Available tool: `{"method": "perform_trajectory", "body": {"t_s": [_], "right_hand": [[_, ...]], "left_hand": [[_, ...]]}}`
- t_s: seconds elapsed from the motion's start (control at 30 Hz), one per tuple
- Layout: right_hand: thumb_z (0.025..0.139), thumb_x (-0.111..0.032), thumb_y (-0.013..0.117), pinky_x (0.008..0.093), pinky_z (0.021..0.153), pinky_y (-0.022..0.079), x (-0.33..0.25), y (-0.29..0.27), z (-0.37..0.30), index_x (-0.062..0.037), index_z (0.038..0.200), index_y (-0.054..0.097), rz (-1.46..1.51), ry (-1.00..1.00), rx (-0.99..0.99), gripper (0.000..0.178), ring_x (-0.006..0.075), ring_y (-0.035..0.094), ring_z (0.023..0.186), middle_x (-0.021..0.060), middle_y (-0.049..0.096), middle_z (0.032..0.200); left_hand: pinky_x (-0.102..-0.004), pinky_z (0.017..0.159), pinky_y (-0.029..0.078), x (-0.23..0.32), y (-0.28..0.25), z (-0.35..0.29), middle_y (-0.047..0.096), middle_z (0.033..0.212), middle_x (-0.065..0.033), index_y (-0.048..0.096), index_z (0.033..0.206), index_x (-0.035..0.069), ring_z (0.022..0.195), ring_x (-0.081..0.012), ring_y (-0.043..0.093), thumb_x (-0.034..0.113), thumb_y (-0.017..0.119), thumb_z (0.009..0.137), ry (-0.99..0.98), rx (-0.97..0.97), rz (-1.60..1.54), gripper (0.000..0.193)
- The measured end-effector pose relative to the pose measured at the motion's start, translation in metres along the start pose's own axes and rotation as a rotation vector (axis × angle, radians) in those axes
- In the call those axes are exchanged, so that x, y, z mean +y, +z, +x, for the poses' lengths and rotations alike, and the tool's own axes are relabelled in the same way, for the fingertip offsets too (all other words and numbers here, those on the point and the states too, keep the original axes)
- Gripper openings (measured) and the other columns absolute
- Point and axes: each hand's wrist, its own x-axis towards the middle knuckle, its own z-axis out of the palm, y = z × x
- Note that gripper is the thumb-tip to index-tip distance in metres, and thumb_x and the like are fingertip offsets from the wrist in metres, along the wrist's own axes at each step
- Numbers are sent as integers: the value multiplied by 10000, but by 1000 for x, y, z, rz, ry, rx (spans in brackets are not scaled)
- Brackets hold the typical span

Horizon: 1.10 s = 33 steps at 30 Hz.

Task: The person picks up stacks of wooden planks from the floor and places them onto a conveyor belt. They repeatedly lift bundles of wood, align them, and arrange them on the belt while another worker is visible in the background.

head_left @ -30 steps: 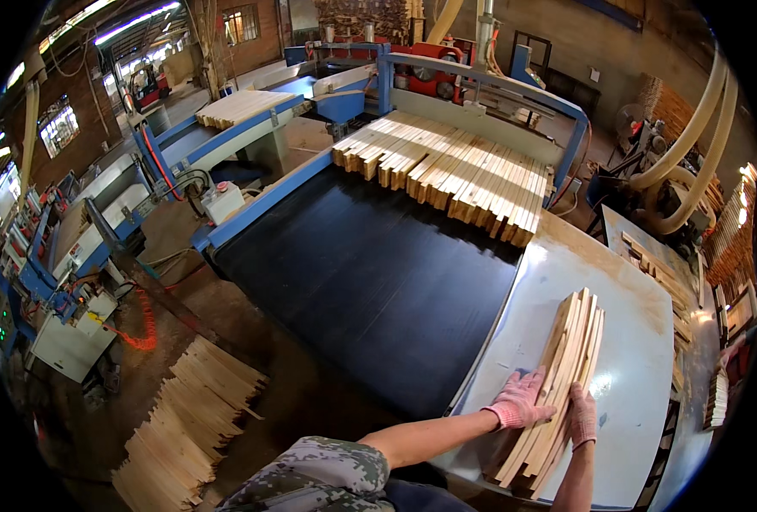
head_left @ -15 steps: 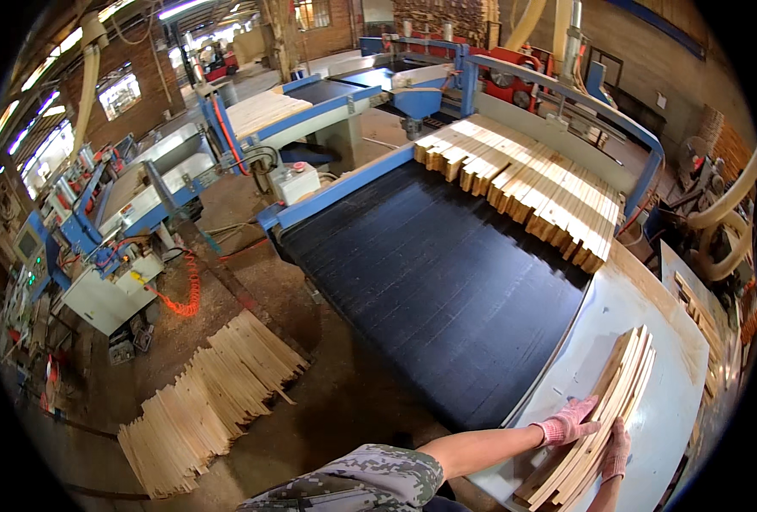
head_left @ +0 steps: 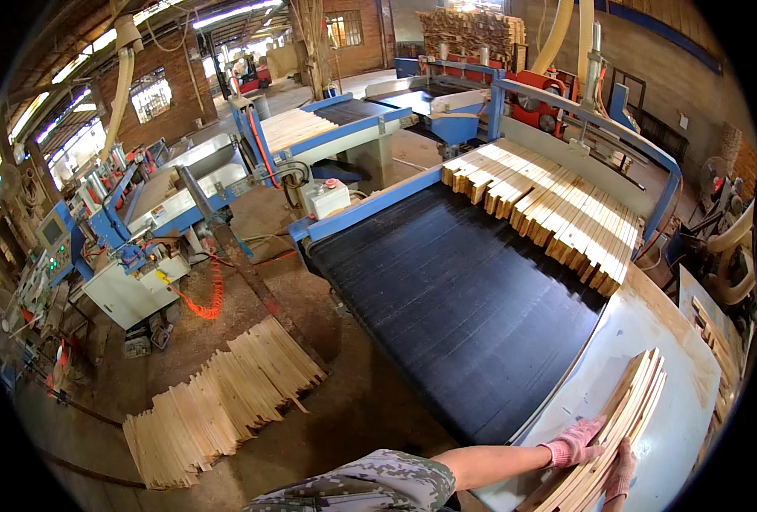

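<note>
On the grey table (head_left: pixel 681 427), slim pale wooden strips (head_left: pixel 630 403), seemingly uneven-ended

One left hand (head_left: pixel 575 444) and one right hand (head_left: pixel 621 472), two in all, were counted at the grip, with one bundle of sticks (head_left: pixel 633 399) held between them; its single sticks could not be counted surely. Beneath the grip, one grey table (head_left: pixel 690 401) was seen. To its left, one black belt (head_left: pixel 464 307) was counted, with one row of sticks (head_left: pixel 549 209) laid across the far end. Farther left, one floor pile (head_left: pixel 225 401) and one orange coiled hose (head_left: pixel 216 299) were counted. Well beyond the grip, one white box (head_left: pixel 327 202) and one forklift (head_left: pixel 257 77) were seen.
</note>
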Motion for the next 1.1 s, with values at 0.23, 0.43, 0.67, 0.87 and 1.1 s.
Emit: {"method": "perform_trajectory", "body": {"t_s": [0.23,0.43,0.67,0.87,1.1], "right_hand": [[1027,-450,729,388,779,653,-6,14,-3,63,1256,651,6,-14,-22,566,264,755,877,156,758,1079],[1023,-484,723,385,783,652,-9,15,-6,69,1264,647,-25,-18,-14,608,259,757,880,157,759,1079],[1026,-493,715,388,800,654,-13,28,-14,69,1249,661,-13,-19,-54,607,258,759,896,166,761,1094],[1047,-447,703,386,843,643,-8,6,-5,81,1231,668,-13,-30,-37,560,249,753,938,165,759,1115],[1045,-433,712,387,848,639,-6,6,-1,66,1238,669,-1,-9,-31,537,242,750,938,152,760,1115]], "left_hand": [[-452,1333,170,-23,19,14,293,1723,-262,213,1688,1,1604,-440,247,508,598,1007,35,62,9,932],[-477,1329,186,-21,20,16,259,1749,-226,197,1705,44,1601,-486,229,512,613,1002,-2,21,-9,941],[-494,1327,188,-27,23,19,247,1761,-201,189,1713,70,1609,-501,194,526,619,999,-18,27,-58,950],[-498,1325,188,-22,24,17,266,1751,-213,198,1709,63,1605,-505,199,521,617,999,3,23,-70,943],[-494,1328,176,-18,15,12,281,1737,-236,219,1697,34,1599,-502,214,539,601,1002,-2,31,-67,941]]}}
